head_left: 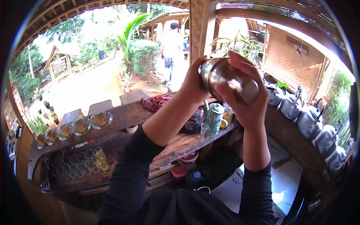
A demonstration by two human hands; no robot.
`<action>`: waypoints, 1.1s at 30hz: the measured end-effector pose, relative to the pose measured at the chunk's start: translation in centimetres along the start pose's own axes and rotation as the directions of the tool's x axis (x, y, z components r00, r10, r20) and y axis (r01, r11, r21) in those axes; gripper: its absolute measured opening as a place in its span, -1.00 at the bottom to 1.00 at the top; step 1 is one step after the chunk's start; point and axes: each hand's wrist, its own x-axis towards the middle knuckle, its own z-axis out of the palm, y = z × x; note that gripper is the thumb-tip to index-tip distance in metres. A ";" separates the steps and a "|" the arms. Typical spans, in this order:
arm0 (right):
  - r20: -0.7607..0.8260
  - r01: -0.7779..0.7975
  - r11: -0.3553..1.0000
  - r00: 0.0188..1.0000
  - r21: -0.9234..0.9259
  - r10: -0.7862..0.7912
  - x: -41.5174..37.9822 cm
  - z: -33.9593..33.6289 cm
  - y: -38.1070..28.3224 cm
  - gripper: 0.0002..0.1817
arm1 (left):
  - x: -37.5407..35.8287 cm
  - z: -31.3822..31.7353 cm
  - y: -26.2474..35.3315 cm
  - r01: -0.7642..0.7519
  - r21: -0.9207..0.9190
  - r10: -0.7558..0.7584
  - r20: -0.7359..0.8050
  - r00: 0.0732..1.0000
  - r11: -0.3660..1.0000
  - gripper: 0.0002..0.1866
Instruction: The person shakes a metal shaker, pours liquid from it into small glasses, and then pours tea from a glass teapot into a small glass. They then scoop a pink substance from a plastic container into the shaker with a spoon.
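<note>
A shiny metal cocktail shaker is held up in front of me, tilted well over on its side. My left hand is closed around one end, its fingers mostly hidden behind the metal. On the other end, my right hand wraps its fingers and thumb round the body. Below the shaker, on the wooden counter, stand a green patterned enamel pot and a small clear plastic cup. Neither hand touches them.
Glasses on saucers, including one glass, line the counter's left edge. Several small clear glasses stand in a tray-like recess. Metal kettles line the right ledge. A red patterned cloth lies on the counter. Outside stands a person.
</note>
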 end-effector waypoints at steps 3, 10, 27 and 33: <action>0.187 0.408 0.875 0.910 -0.259 -0.369 -1.0 -3.2 -3.6 -0.56 | -1.4 2.3 0.5 0.110 -0.130 -0.092 0.134 0.987 0.985 -0.58; 0.014 0.059 0.979 0.998 -0.195 -0.057 -1.2 -3.8 1.8 -0.32 | 4.5 0.0 -1.4 -0.002 0.048 0.000 0.055 0.998 0.999 -0.57; -0.120 0.495 0.860 0.853 -0.126 -0.509 -2.2 -6.2 7.1 -0.47 | 5.2 -1.4 -4.4 0.153 0.016 -0.153 0.176 0.972 0.988 -0.58; 0.060 0.733 0.660 0.676 -0.166 -0.735 -3.7 -4.7 12.2 -0.51 | 6.4 -2.1 -4.3 -0.346 0.381 0.201 0.371 0.907 0.857 -0.49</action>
